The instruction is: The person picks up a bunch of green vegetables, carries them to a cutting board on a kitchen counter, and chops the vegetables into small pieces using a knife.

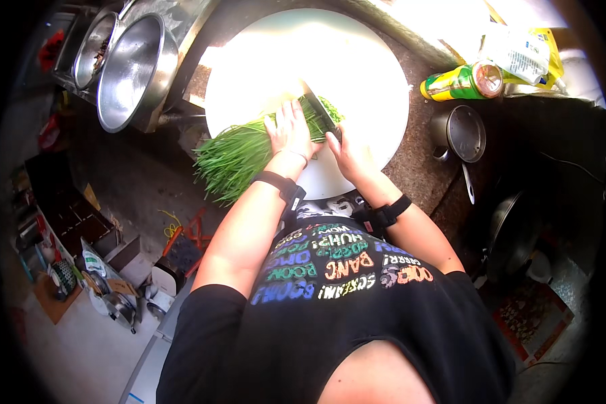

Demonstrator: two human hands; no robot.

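Note:
A large bunch of long green chives (237, 156) lies across a round white cutting board (373, 86), its left ends hanging past the board's rim. My left hand (291, 129) presses down on the bunch near its right end, fingers stretched forward. In my right hand (352, 154) is the handle of a kitchen knife (319, 108), its dark blade standing along the right end of the bunch, close to my left hand. Finely cut chives (333, 108) lie just right of the blade. Glare washes out the far part of the board.
At the left stand a large steel bowl (131, 70) and a smaller steel basin (95, 50) with scraps in it. Right of the board are a green-and-yellow bottle (454, 83) on its side, a metal pot (464, 134) and a yellow pouch (550, 58). Utensils (116, 303) crowd the lower left.

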